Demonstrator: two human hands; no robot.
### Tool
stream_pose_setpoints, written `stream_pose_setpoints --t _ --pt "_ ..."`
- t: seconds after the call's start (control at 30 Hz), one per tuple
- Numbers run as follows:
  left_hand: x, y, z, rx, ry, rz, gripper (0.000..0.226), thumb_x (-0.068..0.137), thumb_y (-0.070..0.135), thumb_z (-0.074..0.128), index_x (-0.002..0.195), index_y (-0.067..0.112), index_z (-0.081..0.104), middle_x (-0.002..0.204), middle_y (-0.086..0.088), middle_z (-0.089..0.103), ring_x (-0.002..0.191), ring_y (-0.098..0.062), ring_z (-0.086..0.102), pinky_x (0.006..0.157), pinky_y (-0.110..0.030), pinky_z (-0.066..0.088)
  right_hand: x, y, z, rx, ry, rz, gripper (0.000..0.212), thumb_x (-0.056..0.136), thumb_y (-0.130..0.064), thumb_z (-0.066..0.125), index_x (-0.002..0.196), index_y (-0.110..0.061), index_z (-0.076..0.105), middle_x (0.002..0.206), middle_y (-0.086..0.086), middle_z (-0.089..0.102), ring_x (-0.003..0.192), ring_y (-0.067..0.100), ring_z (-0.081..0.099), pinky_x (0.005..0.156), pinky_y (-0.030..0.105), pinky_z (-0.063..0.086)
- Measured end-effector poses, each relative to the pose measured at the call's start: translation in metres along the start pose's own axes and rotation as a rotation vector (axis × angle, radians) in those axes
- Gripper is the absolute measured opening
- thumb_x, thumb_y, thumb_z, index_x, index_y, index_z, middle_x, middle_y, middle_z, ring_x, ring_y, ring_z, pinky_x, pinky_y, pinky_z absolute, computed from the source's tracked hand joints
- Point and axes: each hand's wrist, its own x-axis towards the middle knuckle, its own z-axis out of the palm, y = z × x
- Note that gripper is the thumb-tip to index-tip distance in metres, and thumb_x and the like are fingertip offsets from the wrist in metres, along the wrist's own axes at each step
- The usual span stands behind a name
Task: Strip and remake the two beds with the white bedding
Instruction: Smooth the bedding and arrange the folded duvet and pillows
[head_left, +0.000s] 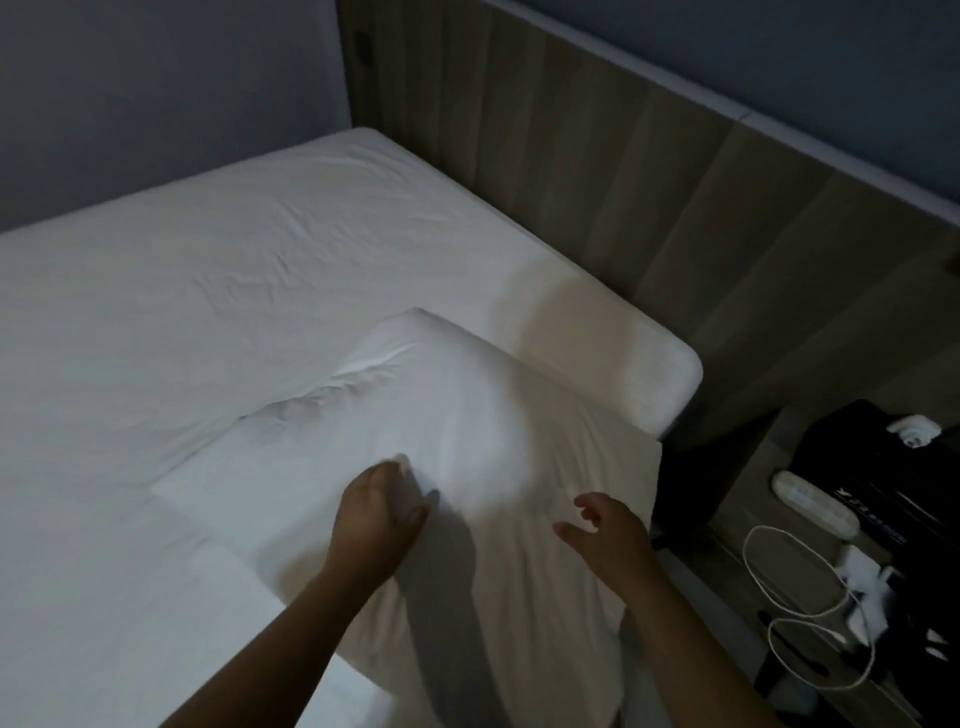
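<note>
1. The pillow (467, 415) lies flat on the bed (156, 519) at the near head corner. Its right edge overhangs the mattress side, and it sits askew to the headboard (597, 197).
2. The left grip (379, 514) has its fingers curled down into the pillow's cover. It appears to pinch a fold of fabric, though blur makes this unsure.
3. The right grip (608, 525) hangs over the pillow's near right part with fingers loosely spread. It holds nothing, and I cannot tell whether it touches the cloth.
4. The step in hand looks like seating and squaring the pillow. To do it well, take both near corners, lift a little rather than drag, and slide it fully onto the mattress.
5. Line its long edge up with the headboard, then pat out the crease running across its upper left.
6. Dragging risks rucking the fitted sheet (234, 249), which is already lightly wrinkled towards the far side.
7. The sheet looks tucked over the rounded mattress corner (670, 369), so this bed seems close to finished. No second bed is in view.
8. The room is dim, with grey-blue walls and a wood-panelled headboard.
9. To the right, a low bedside surface (737, 540) carries a black bag (878, 457), a white oblong device (813, 504) and a looped white cable (779, 577). Keep bedding away from that cable.
</note>
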Motion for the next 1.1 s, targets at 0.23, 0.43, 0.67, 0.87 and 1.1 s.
stream_pose_setpoints --t 0.23,0.43,0.67,0.87,1.1 --pt "-0.030 0.033 0.025 -0.029 0.106 -0.195 0.079 0.064 0.068 0.034 0.104 0.006 0.062 0.098 -0.006 0.064 0.096 -0.029 0.058 0.075 -0.030 0.042 0.031 0.010 -0.033 -0.055 -0.150 -0.175 0.046 0.080 -0.031 0.075 0.120 -0.014 0.060 0.118 0.002 0.060 0.105 0.014 0.056 0.090 0.024 0.043" --pt "-0.051 0.092 0.064 -0.103 0.187 -0.456 0.054 0.083 0.044 0.058 0.115 0.000 0.057 0.114 -0.014 0.061 0.102 -0.030 0.057 0.080 -0.031 0.041 0.067 0.015 -0.074 -0.175 -0.267 -0.357 0.046 0.081 -0.033 0.074 0.122 -0.016 0.059 0.114 0.000 0.059 0.100 0.010 0.054 0.083 0.019 0.039" --pt "-0.085 0.139 0.099 -0.167 0.274 -0.669 0.063 0.086 0.041 0.064 0.138 0.012 0.044 0.137 -0.008 0.049 0.122 -0.025 0.050 0.098 -0.032 0.041 0.095 0.019 -0.107 -0.282 -0.431 -0.503 0.045 0.084 -0.035 0.070 0.124 -0.018 0.056 0.111 -0.003 0.054 0.101 0.011 0.053 0.081 0.020 0.039" --pt "-0.095 0.132 0.094 -0.197 0.332 -0.780 0.064 0.086 0.042 0.064 0.138 0.012 0.043 0.138 -0.009 0.048 0.121 -0.024 0.050 0.095 -0.030 0.041 0.104 0.002 -0.090 -0.322 -0.539 -0.540 0.046 0.084 -0.035 0.070 0.123 -0.017 0.055 0.117 0.001 0.056 0.100 0.011 0.052 0.081 0.020 0.039" --pt "-0.080 0.105 0.072 -0.218 0.336 -0.835 0.058 0.085 0.042 0.064 0.128 0.008 0.048 0.131 -0.013 0.050 0.116 -0.030 0.052 0.091 -0.032 0.041 0.120 -0.029 -0.080 -0.381 -0.508 -0.555 0.046 0.083 -0.035 0.071 0.122 -0.015 0.058 0.112 0.000 0.055 0.098 0.012 0.053 0.080 0.021 0.039"
